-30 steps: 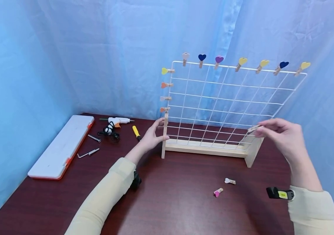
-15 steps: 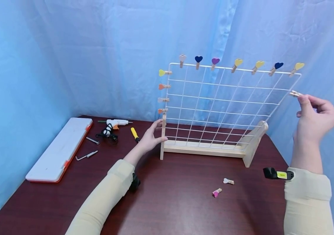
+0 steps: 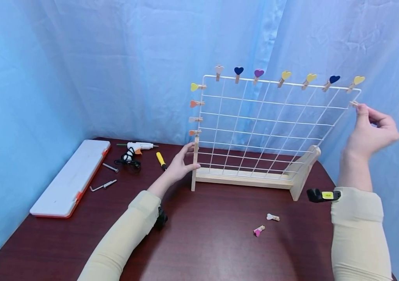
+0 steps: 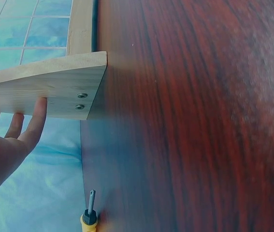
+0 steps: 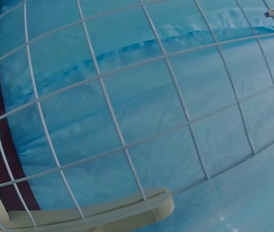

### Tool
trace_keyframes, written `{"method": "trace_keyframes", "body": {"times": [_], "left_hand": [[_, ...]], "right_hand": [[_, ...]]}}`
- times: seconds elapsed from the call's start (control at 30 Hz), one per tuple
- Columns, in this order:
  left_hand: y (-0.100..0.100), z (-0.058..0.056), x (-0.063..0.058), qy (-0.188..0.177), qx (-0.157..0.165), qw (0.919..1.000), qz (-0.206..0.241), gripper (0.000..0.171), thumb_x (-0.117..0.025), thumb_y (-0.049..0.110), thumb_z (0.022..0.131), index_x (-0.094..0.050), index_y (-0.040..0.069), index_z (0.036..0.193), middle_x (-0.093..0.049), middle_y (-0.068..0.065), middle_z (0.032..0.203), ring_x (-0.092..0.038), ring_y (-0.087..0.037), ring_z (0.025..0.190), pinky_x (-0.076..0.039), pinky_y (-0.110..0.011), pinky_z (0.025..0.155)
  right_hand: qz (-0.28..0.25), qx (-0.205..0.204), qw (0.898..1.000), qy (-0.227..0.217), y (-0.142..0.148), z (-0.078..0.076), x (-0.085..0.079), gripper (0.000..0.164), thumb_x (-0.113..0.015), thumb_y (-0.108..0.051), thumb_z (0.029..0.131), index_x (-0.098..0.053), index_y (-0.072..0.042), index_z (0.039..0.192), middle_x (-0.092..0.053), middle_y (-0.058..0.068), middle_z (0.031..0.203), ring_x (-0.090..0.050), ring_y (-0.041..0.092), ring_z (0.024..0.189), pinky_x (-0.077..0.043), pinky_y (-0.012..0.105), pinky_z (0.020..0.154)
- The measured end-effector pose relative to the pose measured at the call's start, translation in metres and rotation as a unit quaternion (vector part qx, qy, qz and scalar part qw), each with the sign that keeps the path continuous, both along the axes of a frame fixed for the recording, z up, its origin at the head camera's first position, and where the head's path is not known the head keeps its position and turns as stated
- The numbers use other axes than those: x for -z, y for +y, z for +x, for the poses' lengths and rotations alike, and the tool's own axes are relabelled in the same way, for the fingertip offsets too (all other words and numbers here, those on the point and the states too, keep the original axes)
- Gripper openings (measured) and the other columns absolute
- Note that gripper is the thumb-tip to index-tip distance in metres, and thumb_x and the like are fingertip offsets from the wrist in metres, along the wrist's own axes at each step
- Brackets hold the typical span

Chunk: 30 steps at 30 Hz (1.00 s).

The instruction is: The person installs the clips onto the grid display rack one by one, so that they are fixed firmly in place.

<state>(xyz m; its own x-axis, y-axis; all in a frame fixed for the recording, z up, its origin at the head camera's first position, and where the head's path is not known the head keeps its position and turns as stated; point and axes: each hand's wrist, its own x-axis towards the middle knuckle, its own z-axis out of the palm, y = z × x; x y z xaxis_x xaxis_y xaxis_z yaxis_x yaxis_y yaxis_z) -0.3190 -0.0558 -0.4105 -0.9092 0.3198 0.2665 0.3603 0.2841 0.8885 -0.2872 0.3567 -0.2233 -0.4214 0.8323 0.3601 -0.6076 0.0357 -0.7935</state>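
Note:
A white wire grid [image 3: 250, 80] stands tilted in a pale wooden stand [image 3: 243, 179]. My left hand [image 3: 179, 166] grips the stand's left side panel [image 4: 59, 89], thumb and fingers on opposite faces. At the grid's upper right edge, my right hand [image 3: 371, 130] pinches a small wooden clothespin [image 3: 353, 103] between thumb and fingers. Whether its jaws sit over the wire cannot be told. Heart-topped clothespins, such as a purple one [image 3: 259, 73], line the top wire; several more, including a yellow one [image 3: 194, 87], run down the left wire. The right wrist view shows mostly grid.
On the table before the stand lie a white-heart clothespin [image 3: 273, 217] and a pink-heart one [image 3: 259, 231]. To the left are a white case [image 3: 71, 177], a glue gun [image 3: 139, 146] with a cord, a yellow screwdriver [image 3: 161, 158], a bolt [image 3: 110, 168] and a hex key [image 3: 97, 189].
My right hand has risen with the clothespin from beside the stand's right panel to the grid's upper right edge, just below the corner. My left hand keeps its place on the left panel.

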Motion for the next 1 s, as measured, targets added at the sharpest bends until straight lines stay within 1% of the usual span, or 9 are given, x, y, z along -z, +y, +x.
{"method": "trace_keyframes", "body": {"times": [0.1,0.33,0.43,0.57,0.7,0.8,0.87,0.93,1.0], "left_hand": [[0.000,-0.004,0.005,0.000,-0.003,1.0000,-0.007,0.074,-0.069,0.025,0.077,-0.027,0.023,0.138,-0.039,-0.006,0.134,-0.038,-0.021,0.123,-0.041,-0.045,0.091],[-0.001,0.015,-0.019,0.001,0.016,0.9998,0.015,0.073,-0.067,0.015,0.079,-0.025,0.010,0.139,-0.036,-0.017,0.135,-0.035,-0.033,0.124,-0.036,-0.053,0.093],[-0.001,0.014,-0.018,0.000,0.015,0.9998,0.013,0.073,-0.067,0.015,0.079,-0.025,0.011,0.139,-0.036,-0.016,0.135,-0.036,-0.032,0.124,-0.037,-0.052,0.092],[0.000,0.004,-0.004,0.004,0.005,1.0000,0.000,0.074,-0.068,0.021,0.078,-0.026,0.018,0.138,-0.038,-0.010,0.135,-0.038,-0.026,0.124,-0.042,-0.045,0.090],[0.000,-0.005,0.008,0.011,-0.007,0.9998,-0.014,0.074,-0.068,0.028,0.077,-0.026,0.025,0.138,-0.039,-0.004,0.135,-0.039,-0.020,0.123,-0.043,-0.041,0.090],[0.000,-0.007,0.010,0.013,-0.007,0.9999,-0.009,0.074,-0.069,0.029,0.077,-0.027,0.026,0.137,-0.039,-0.004,0.134,-0.040,-0.020,0.122,-0.043,-0.043,0.090],[0.000,-0.007,0.010,0.014,-0.005,0.9999,-0.004,0.073,-0.069,0.027,0.077,-0.027,0.026,0.137,-0.039,-0.004,0.134,-0.039,-0.021,0.122,-0.041,-0.047,0.091],[0.000,-0.007,0.008,0.010,-0.006,0.9999,-0.002,0.073,-0.069,0.026,0.077,-0.027,0.026,0.137,-0.039,-0.004,0.134,-0.039,-0.021,0.122,-0.040,-0.048,0.092],[0.000,-0.006,0.007,0.007,-0.005,1.0000,-0.003,0.074,-0.069,0.026,0.077,-0.027,0.025,0.137,-0.039,-0.005,0.134,-0.039,-0.022,0.123,-0.039,-0.049,0.092]], "right_hand": [[-0.014,-0.002,1.000,0.016,-0.005,-0.001,-0.001,0.036,-0.084,-0.019,0.054,-0.068,0.003,0.077,-0.061,0.007,0.079,-0.054,0.012,0.071,-0.041,0.023,0.068],[0.010,0.013,1.000,0.014,-0.007,-0.001,0.000,0.034,-0.084,-0.021,0.055,-0.067,-0.001,0.078,-0.059,0.004,0.076,-0.047,0.010,0.069,-0.035,0.022,0.064],[0.084,0.053,0.995,-0.021,-0.009,0.004,0.003,0.038,-0.082,-0.029,0.059,-0.065,-0.008,0.085,-0.056,-0.001,0.082,-0.043,0.007,0.072,-0.033,0.020,0.065],[0.190,0.103,0.975,-0.052,-0.014,0.017,0.012,0.036,-0.078,-0.033,0.065,-0.063,-0.015,0.092,-0.056,-0.004,0.086,-0.043,0.005,0.073,-0.032,0.018,0.064],[0.264,0.041,0.962,-0.062,-0.014,0.028,0.030,0.031,-0.079,-0.019,0.066,-0.067,-0.009,0.092,-0.060,-0.002,0.085,-0.047,0.006,0.070,-0.037,0.015,0.062],[0.348,-0.029,0.933,-0.087,-0.011,0.033,0.052,0.031,-0.077,-0.009,0.067,-0.067,-0.002,0.095,-0.060,-0.004,0.081,-0.048,0.005,0.068,-0.039,0.011,0.058],[0.411,-0.085,0.902,-0.105,-0.010,0.035,0.069,0.032,-0.077,-0.003,0.066,-0.066,0.000,0.096,-0.057,-0.005,0.078,-0.047,0.004,0.065,-0.038,0.010,0.055],[0.476,-0.140,0.859,-0.124,-0.009,0.039,0.085,0.034,-0.077,0.000,0.064,-0.066,-0.002,0.096,-0.055,-0.005,0.074,-0.045,0.004,0.061,-0.036,0.011,0.053],[0.544,-0.194,0.804,-0.138,-0.009,0.042,0.101,0.035,-0.078,-0.001,0.063,-0.067,-0.007,0.096,-0.053,-0.005,0.074,-0.044,0.004,0.059,-0.035,0.014,0.052]]}}
